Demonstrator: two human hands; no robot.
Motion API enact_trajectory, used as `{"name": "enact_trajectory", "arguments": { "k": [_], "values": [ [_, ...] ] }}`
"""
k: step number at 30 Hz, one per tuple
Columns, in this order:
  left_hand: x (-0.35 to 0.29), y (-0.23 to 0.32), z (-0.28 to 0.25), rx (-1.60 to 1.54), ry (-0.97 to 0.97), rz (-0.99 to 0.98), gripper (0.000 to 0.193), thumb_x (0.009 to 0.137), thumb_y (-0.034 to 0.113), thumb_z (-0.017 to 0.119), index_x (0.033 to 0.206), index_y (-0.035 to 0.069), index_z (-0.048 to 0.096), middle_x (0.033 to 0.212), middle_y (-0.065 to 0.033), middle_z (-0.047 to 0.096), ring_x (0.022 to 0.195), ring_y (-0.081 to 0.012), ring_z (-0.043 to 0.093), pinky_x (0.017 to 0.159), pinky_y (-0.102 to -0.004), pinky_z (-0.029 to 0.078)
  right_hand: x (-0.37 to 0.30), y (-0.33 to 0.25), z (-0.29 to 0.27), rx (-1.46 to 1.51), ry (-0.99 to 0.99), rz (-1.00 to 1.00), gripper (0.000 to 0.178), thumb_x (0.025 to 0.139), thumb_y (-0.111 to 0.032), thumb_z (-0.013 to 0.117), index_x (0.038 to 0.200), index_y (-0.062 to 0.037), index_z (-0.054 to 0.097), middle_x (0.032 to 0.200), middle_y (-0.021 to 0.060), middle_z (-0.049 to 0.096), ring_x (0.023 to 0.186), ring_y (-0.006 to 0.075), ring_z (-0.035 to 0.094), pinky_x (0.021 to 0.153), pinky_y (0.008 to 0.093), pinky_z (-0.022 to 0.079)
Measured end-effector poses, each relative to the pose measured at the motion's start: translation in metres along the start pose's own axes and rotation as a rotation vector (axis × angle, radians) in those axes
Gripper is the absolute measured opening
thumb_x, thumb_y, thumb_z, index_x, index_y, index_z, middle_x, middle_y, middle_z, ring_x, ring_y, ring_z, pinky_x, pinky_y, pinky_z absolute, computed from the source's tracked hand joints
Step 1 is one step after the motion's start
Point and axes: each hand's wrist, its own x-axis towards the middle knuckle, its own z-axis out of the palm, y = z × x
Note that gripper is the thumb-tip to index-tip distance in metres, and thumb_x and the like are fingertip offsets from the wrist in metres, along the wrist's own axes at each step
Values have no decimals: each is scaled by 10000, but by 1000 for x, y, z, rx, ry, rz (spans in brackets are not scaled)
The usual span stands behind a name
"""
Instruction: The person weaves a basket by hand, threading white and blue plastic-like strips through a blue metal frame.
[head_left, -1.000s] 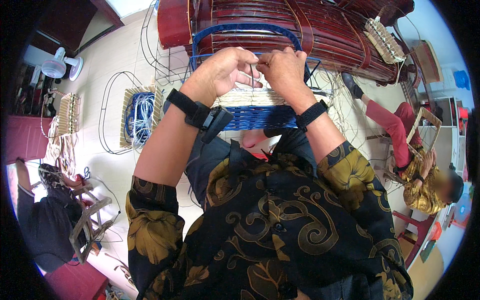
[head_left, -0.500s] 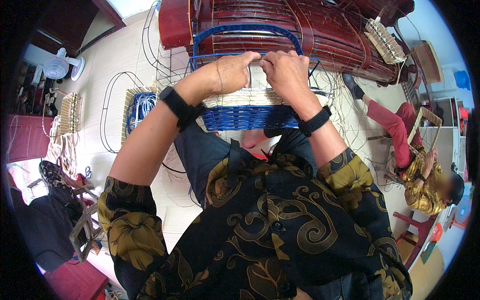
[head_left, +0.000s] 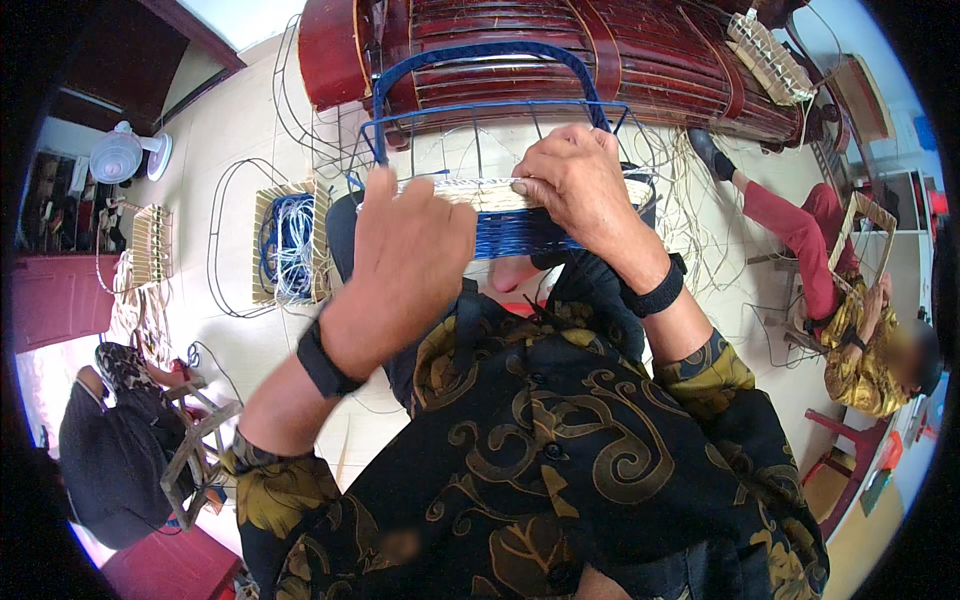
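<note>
A half-woven basket (head_left: 515, 230) stands before my knees, with blue weave below, a cream band (head_left: 470, 194) above it and bare upright wires rising to a blue wire rim (head_left: 450, 112). A blue handle (head_left: 490, 49) arches over the far side. My right hand (head_left: 580, 185) is closed at the basket's far right part, its thumb pressing on the cream band. Nearer to me, my left hand (head_left: 415, 245) is curled up in front of the basket's left end, somewhat blurred. Whatever its fingers hold is hidden behind the back of the hand.
A dark red slatted bench (head_left: 480, 75) stands beyond the basket. On the left floor is a cream box-shaped basket (head_left: 262, 285) with blue and white strands; a fan (head_left: 117, 157) stands farther left. Loose strands (head_left: 690, 220) lie to the right, near a seated person (head_left: 820, 270) holding a frame.
My left hand has moved away from the top wire, leftward and back toward me. My right hand has come down a little onto the cream band.
</note>
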Motion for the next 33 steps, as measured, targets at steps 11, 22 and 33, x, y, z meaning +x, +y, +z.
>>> {"name": "enact_trajectory", "arguments": {
  "k": [11,22,33],
  "values": [
    [-108,58,43,-778,-222,-522,61,802,90,521,838,56,485,672,-173,537,645,-350,554,535,-418,413,-15,4,-2,-58,181,-83,118,693,-90,662,792,-129,610,767,2,579,751,179,523,780,335,335],
    [-171,57,39,-1656,-159,-1207,142,838,111,534,877,-17,580,704,-52,605,614,-170,584,560,-269,468,-32,53,-55,127,79,258,97,775,-137,621,831,-60,641,742,66,616,751,199,575,722,318,395],
    [-74,-2,29,-286,362,-705,272,683,17,624,952,11,578,1022,-151,546,1010,-319,479,868,-393,373,53,-38,17,63,30,-125,135,725,-156,652,845,-94,663,777,61,563,796,230,511,721,339,363]
  ]
}}
